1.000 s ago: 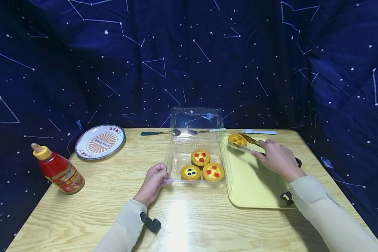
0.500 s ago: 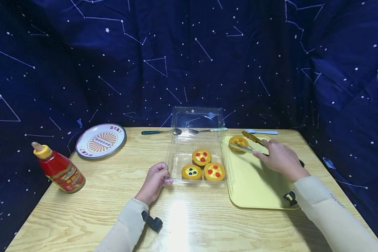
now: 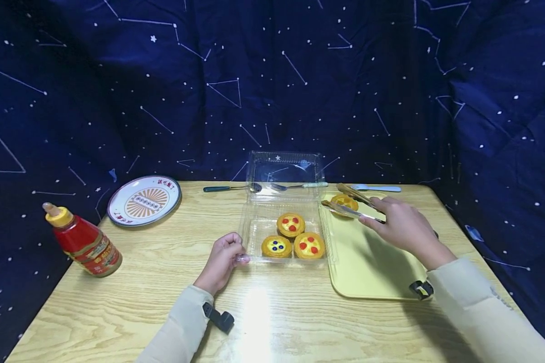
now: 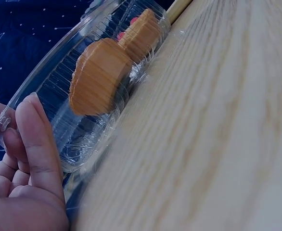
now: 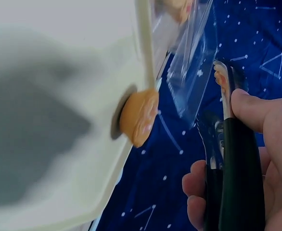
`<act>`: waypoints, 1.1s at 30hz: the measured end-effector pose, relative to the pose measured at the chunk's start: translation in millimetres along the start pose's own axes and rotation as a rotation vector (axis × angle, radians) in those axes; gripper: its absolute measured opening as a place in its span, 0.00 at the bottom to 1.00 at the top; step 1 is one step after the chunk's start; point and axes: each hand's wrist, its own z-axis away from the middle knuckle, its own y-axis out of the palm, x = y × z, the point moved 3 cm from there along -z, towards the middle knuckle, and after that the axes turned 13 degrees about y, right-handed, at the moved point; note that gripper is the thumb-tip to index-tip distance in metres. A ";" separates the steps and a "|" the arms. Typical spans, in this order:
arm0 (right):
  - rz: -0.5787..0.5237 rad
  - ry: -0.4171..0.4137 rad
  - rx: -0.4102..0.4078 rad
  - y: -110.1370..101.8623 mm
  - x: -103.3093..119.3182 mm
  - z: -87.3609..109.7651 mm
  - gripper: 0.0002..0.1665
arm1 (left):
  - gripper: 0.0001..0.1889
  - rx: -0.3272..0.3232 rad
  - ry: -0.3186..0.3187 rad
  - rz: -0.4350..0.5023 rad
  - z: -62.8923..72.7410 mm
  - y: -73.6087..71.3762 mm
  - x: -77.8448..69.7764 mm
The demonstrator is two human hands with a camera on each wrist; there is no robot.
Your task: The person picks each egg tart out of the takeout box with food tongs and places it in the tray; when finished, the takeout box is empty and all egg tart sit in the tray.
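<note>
My right hand [image 3: 401,224] grips black-handled food tongs [image 3: 351,213]. Their spread tips overlap a golden tart [image 3: 345,201] at the back left of the yellow tray [image 3: 368,272]. In the right wrist view that tart [image 5: 140,118] sits on the tray, with the tongs' handles [image 5: 239,178] held apart from it. My left hand [image 3: 222,262] pinches the near left corner of a clear plastic clamshell box [image 3: 259,227], its lid raised at the back. Inside the box are two tarts with red dots, one of them the front right tart [image 3: 310,246], and a blue-dotted tart [image 3: 276,247].
A red squeeze bottle [image 3: 88,247] with a yellow cap stands at the left, in front of a patterned white plate [image 3: 146,200]. Along the back edge lie a dark-handled spoon [image 3: 222,188], a fork [image 3: 315,185] behind the lid, and a pale blue fork [image 3: 381,188].
The tongs have let go of the tart, which has settled onto the tray. Their tips have lifted and spread toward the left and back. My left hand stays at the box corner.
</note>
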 end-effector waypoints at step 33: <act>0.048 -0.143 0.168 34.5 79.1 -1.7 0.38 | 0.08 0.010 0.015 0.014 -0.7 -1.7 0.8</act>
